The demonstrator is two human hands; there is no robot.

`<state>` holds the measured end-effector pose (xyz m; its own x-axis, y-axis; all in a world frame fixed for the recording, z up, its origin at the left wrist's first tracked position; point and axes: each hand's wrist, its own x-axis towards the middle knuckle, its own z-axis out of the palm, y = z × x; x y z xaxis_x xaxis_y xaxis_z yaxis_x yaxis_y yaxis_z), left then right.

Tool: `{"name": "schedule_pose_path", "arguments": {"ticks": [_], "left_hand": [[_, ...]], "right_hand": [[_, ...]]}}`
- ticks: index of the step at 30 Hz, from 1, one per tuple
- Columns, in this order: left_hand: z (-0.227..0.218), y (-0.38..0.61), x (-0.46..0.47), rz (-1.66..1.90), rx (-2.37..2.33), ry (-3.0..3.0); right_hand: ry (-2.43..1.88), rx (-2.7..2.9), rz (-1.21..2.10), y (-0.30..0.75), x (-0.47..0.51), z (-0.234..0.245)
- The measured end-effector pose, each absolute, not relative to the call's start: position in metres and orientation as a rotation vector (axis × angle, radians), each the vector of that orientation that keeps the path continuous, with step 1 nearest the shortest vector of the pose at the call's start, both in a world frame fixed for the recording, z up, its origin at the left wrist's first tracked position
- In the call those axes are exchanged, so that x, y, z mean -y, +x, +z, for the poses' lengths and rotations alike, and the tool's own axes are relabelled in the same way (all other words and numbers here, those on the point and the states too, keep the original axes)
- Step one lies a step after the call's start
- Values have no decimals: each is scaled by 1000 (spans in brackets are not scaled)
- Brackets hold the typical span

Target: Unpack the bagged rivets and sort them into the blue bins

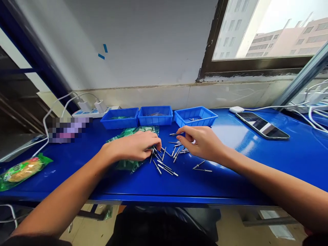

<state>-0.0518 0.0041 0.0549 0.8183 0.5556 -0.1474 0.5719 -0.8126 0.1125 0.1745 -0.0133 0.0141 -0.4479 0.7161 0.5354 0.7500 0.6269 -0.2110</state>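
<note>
Many silver blind rivets (pixel 167 167) lie loose on the blue tabletop between my hands. My right hand (pixel 202 140) is closed, with thumb and forefinger pinching a single blind rivet (pixel 173 134) that points left, just in front of the right-hand blue bin. Below those fingers lie more rivets. My left hand (pixel 137 145) has its fingers bent down at the left edge of the scattered rivets; what its fingertips grip is hidden. Under and behind that hand is a clear plastic bag (pixel 129 165) with green and white contents.
Three blue bins, left (pixel 119 123), middle (pixel 155 120) and right (pixel 197 122), line the back; rivets lie in the right one. A phone (pixel 262 125) and white charger (pixel 236 109) are at right. At left are a wrapped bread (pixel 24 169) and a power strip (pixel 89 112) with cables.
</note>
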Motion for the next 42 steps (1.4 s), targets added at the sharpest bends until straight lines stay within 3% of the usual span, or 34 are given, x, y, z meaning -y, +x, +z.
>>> {"name": "schedule_pose_path", "arguments": {"ticks": [20, 25, 32, 42], "left_hand": [[53, -39, 21, -116, -888, 2866], [45, -32, 14, -108, -917, 2825], [42, -30, 13, -55, -899, 2794], [52, -50, 13, -149, -956, 2754]], "right_hand": [[-969, 2441, 107, 172, 20, 15], [-1182, 2470, 271, 184, 14, 30], [-1481, 2568, 207, 216, 7, 47], [-1328, 2710, 355, 208, 4, 36]]}}
